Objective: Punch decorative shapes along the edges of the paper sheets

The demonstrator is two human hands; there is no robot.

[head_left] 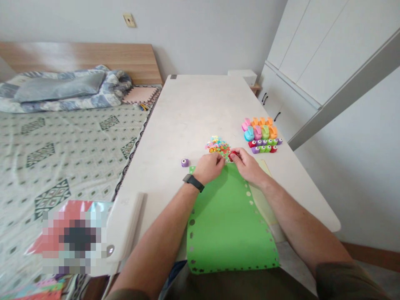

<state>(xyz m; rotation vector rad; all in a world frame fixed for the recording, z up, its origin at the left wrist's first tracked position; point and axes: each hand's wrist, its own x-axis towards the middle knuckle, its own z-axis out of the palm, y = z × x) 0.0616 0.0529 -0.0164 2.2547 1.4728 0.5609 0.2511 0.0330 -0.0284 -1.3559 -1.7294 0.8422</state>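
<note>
A green foam sheet (pixel 225 216) with punched holes along its edges lies on the white table (pixel 193 108) in front of me. My left hand (pixel 208 167), with a black wristband, rests closed on the sheet's far edge. My right hand (pixel 246 163) is closed on a small red punch (pixel 233 156) at that same edge. Just beyond the hands lies a heap of small colourful punched shapes (pixel 218 145). A purple punch (pixel 185 162) sits alone to the left of my left hand.
Several larger and smaller coloured punches (pixel 261 135) stand in rows at the right. A pale yellow sheet (pixel 265 204) lies under the green one. A white device (pixel 125 225) is at the table's near left; a bed (pixel 62 133) lies to the left, cupboards to the right.
</note>
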